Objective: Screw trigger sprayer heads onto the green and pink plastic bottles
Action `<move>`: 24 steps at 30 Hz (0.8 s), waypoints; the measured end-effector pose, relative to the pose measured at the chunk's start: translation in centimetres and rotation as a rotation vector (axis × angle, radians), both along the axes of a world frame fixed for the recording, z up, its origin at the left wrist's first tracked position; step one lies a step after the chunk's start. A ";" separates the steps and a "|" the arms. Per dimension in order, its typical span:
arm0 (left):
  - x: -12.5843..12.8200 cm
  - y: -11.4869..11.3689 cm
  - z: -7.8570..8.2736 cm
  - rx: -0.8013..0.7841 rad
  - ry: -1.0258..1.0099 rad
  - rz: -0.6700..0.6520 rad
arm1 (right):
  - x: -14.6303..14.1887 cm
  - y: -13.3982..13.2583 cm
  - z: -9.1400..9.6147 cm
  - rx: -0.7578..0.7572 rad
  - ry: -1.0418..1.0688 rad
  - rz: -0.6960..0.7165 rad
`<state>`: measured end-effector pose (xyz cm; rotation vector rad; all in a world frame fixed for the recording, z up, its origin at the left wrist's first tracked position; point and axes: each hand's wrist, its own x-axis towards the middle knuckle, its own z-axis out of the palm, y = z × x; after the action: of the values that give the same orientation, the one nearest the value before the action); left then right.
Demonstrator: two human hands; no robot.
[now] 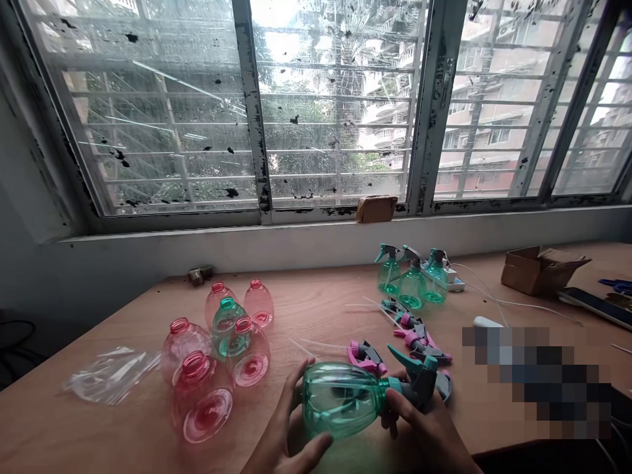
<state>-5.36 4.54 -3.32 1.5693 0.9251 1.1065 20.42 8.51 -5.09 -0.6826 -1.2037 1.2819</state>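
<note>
Both grips are closed on it: the left hand [284, 428] cups the base of a see-through green, rounded plastic spray bottle [340, 400], while the right hand [427, 421] pinches around its neck, below the dark-grey head with teal trigger. It's tipped sideways, out by the near edge of the wooden worktop [306, 299]! Just beyond the right hand, pink-and-grey plastic spray heads [365, 355] lie scattered. Toward the left edge, five rounded pink plastic bottles [200, 401] crowd an open-necked green plastic bottle [230, 322]; up by the far edge, three green trigger-topped bottles [411, 288] stand upright.
</note>
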 end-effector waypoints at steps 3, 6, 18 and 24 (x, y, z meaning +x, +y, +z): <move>0.0 0.0 -0.8 0.127 0.088 0.033 | 0.0 -0.1 0.0 -0.005 0.003 0.001; -0.1 0.4 -1.3 0.107 0.068 0.033 | -0.1 -0.2 0.1 -0.005 0.003 -0.004; -0.3 0.1 0.0 0.003 -0.005 0.089 | 0.1 0.0 0.1 -0.038 -0.012 0.012; -0.4 -0.3 1.1 0.118 0.186 0.132 | 0.0 -0.1 0.2 -0.041 0.011 0.007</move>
<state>-5.71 4.24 -2.18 1.7510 1.1176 1.1380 20.39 8.37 -4.84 -0.7013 -1.1745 1.3178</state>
